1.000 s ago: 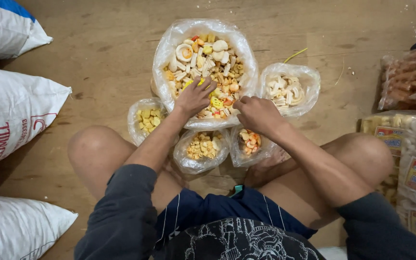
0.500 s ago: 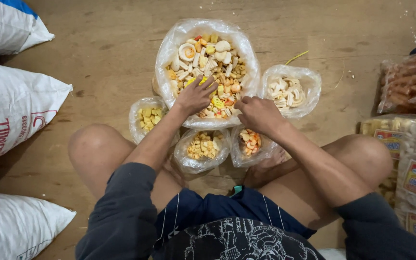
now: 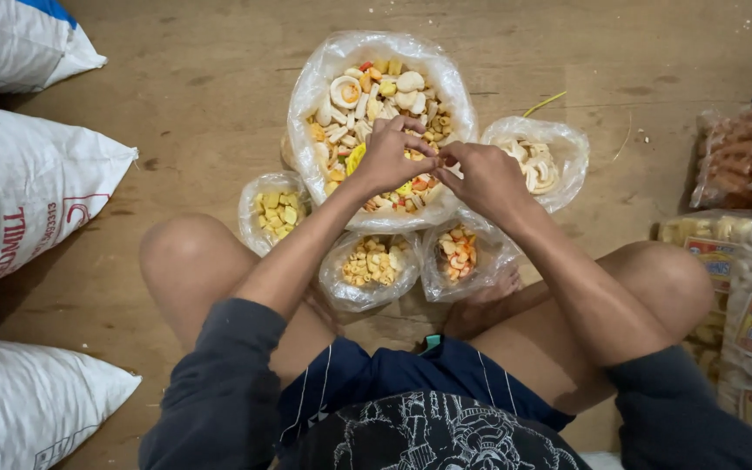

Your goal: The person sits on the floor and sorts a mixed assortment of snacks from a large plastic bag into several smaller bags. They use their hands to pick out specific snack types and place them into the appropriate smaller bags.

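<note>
Crackers [image 3: 367, 96] beneath both hands' fingers [image 3: 415, 152].

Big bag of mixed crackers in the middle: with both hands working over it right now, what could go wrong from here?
1. Both the left hand and right hand meet over the big mixed bag; a fumbled piece would likely drop back in, or land in the wrong small bag.
2. The small bag of orange-and-white pieces sits right under the right wrist and could be nudged over.
3. The thin, soft walls of the big bag could slump and spill onto the wooden floor.
</note>
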